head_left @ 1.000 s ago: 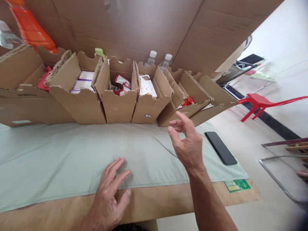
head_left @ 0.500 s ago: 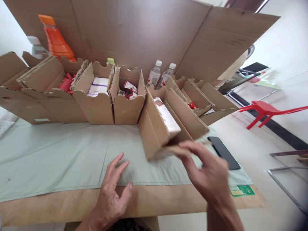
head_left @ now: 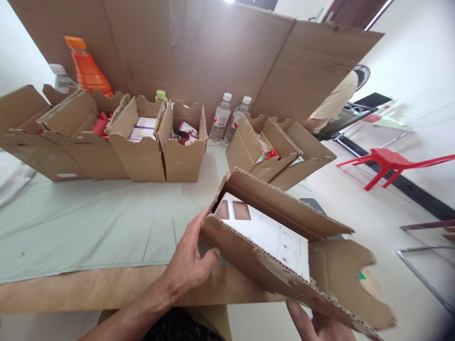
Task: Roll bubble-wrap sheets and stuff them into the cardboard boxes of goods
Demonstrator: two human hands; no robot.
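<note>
Both my hands hold a tilted cardboard box (head_left: 270,215) above the table's near edge. Flat white packets (head_left: 265,232) lie inside it. My left hand (head_left: 190,263) presses against the box's left end, fingers closed on the wall. My right hand (head_left: 316,324) supports the box from below, mostly hidden under it. A row of open cardboard boxes (head_left: 142,151) with red and white packets stands at the back of the table.
A pale green cloth (head_left: 88,222) covers the wooden table (head_left: 106,293). Two water bottles (head_left: 227,118) and an orange bottle (head_left: 87,68) stand by a large cardboard backing (head_left: 199,47). A red chair (head_left: 387,163) and a seated person (head_left: 332,104) are on the right.
The box was pulled out of the row and carried toward me, now tilted at the table edge. My left hand left the cloth and took hold of its end.
</note>
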